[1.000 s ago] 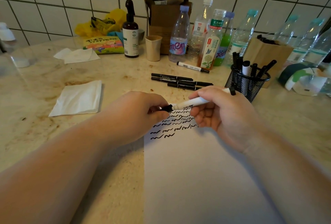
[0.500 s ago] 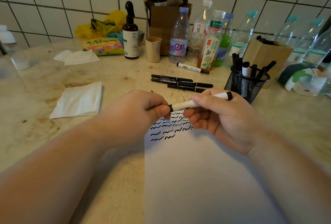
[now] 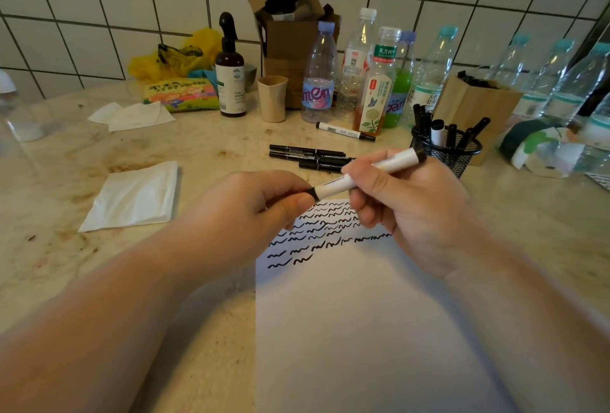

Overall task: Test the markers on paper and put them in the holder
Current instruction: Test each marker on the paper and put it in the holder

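Observation:
My right hand [image 3: 412,211] grips the barrel of a white marker [image 3: 340,185] with a black end, held level above the paper. My left hand [image 3: 244,211] pinches the marker's black cap end, which is mostly hidden by my fingers. Under both hands lies a white paper sheet [image 3: 363,330] with several rows of black squiggles [image 3: 317,231] at its top. Three black markers [image 3: 307,155] lie side by side behind my hands. Another white marker [image 3: 345,131] lies further back. The black mesh holder [image 3: 449,152] stands at the right with several markers upright in it.
Bottles [image 3: 318,82], a brown spray bottle [image 3: 231,82], a beige cup [image 3: 272,99] and a cardboard box [image 3: 290,40] line the tiled wall. A brown paper bag [image 3: 475,109] stands behind the holder. White napkins [image 3: 132,198] lie on the stained counter to the left.
Both hands rose slightly off the paper with the marker. The cap end, visible a second ago, is now inside my left fingers against the barrel.

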### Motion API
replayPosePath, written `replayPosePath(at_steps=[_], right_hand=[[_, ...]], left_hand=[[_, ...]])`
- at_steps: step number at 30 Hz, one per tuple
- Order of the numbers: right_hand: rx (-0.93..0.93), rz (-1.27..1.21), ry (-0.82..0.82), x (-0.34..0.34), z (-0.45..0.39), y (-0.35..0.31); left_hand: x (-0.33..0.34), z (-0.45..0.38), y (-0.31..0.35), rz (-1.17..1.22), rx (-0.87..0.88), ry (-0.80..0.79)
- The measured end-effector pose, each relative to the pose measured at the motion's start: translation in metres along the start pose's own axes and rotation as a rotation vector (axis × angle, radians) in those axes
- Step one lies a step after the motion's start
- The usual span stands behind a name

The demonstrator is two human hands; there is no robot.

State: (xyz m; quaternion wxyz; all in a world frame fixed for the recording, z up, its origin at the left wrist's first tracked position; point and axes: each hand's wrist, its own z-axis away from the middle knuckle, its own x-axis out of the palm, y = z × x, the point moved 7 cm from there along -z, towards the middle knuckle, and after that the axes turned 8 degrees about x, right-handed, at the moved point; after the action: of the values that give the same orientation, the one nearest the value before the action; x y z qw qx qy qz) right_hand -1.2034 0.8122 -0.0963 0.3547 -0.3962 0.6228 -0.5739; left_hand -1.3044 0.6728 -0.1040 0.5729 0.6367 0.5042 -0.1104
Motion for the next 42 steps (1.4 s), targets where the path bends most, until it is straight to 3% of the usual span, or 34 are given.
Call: replayPosePath(at_steps=[5,9,12,15,17,21,26,34,37,42], right_hand=[[-0.115,-0.235,0.2,-0.04,-0.002,-0.022],[-0.328,-0.408,0.413,-0.088,0.002,-0.049],[-0.461,-0.089,0.707,-0.119,0.014,-0.063],[-0.408,0.281,0.923,-0.133,0.019,-0.064],[-0.338,0.426,0.972,-0.138,0.017,-0.06],[-0.215,0.632,0.935,-0.137,0.011,-0.053],[-0.131,0.612,0.864,-0.138,-0.003,-0.038],[-0.38,0.506,0.954,-0.121,0.016,-0.053],[-0.333,0.648,0.787,-0.092,0.01,-0.053],[0.133,1.115,0.278,-0.036,-0.026,-0.001]], left_hand=[[-0.006,0.002,-0.002,-0.013,-0.043,0.053],[-0.005,0.003,-0.008,-0.119,-0.072,0.061],[0.0,0.004,-0.013,-0.17,-0.121,0.029],[0.0,0.005,-0.015,-0.187,-0.132,0.042],[0.0,0.005,-0.017,-0.186,-0.121,0.048],[0.003,0.005,-0.019,-0.207,-0.114,0.017],[0.004,0.004,-0.021,-0.217,-0.111,-0.001],[0.007,0.003,-0.025,-0.211,-0.111,-0.007],[0.01,0.002,-0.027,-0.206,-0.12,-0.029],[0.015,0.002,-0.029,-0.213,-0.168,-0.079]])
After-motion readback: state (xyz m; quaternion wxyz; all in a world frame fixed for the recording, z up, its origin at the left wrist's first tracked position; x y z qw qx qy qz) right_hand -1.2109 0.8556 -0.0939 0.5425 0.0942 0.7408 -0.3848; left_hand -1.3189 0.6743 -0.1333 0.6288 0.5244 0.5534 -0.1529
